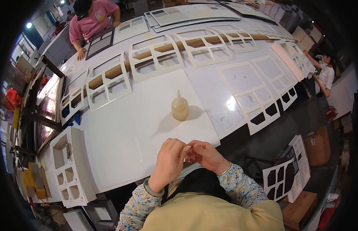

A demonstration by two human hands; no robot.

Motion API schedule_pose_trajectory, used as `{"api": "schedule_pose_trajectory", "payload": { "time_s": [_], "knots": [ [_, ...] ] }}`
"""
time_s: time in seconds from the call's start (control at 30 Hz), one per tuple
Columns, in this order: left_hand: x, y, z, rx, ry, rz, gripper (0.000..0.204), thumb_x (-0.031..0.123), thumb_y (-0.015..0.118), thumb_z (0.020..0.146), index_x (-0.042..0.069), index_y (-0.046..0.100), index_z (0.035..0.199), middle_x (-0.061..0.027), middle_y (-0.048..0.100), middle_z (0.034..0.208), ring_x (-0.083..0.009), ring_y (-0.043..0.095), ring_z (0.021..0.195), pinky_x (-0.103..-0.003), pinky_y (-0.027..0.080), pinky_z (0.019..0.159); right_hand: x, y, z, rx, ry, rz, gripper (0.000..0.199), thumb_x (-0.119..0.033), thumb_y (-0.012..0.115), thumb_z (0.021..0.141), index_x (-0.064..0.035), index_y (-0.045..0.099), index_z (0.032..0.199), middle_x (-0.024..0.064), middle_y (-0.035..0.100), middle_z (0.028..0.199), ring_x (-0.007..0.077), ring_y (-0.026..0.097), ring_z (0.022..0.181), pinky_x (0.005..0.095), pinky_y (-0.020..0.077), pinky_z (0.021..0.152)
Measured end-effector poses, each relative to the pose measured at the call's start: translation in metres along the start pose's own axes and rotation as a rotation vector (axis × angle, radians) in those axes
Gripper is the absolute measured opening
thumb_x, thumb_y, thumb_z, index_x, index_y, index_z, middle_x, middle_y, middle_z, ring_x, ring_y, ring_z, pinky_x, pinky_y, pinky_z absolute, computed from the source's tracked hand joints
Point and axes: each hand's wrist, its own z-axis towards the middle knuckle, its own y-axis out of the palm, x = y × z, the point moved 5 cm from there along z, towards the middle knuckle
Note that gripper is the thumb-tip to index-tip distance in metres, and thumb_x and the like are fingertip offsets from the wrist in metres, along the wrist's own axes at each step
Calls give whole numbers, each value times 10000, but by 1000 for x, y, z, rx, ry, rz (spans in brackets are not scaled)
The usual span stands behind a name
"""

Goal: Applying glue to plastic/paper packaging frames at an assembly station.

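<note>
Close to the table's near edge, my left hand [170, 158] and my right hand [208, 154] meet with fingers curled and pinched together. Whatever lies between the fingertips, if anything, is too small to make out. Just beyond them a squeeze bottle [180, 109] with a pointed nozzle stands upright, holding a yellowish liquid. It rests on a large white sheet [121, 142] that spreads under and left of my hands. Neither hand touches the bottle.
Several white cut-out frames [156, 57] lean over a long brown tube [113, 71] across the table. More flat frames [250, 92] lie at right, some overhanging the edge. A stack of frames [69, 165] stands at left. One person [96, 19] works at far left, another [327, 73] at right.
</note>
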Motion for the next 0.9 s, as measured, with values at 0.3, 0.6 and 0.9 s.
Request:
{"api": "schedule_pose_trajectory", "payload": {
  "time_s": [0.3,0.6,0.9],
  "knots": [
    [9,1,1,54,118,68,120,-3,613,707,46,620,816,-64,572,722,-249,525,705,-342,423,631,4,-8,-1,11,-15,17,233,-276,483,911,-57,533,974,0,556,828,95,538,781,228,421,680],
    [11,-5,4,4,281,269,192,31,571,633,98,605,810,-55,528,710,-247,519,702,-355,395,688,9,-15,9,152,56,-43,181,-180,510,893,-11,538,954,41,565,844,115,544,772,228,439,664],
    [9,7,9,14,274,282,135,131,574,641,54,532,744,-64,488,728,-231,508,745,-334,401,686,-3,1,2,250,-82,-2,250,-183,475,908,6,499,1070,66,544,1014,151,540,944,289,452,809]
  ]
}}
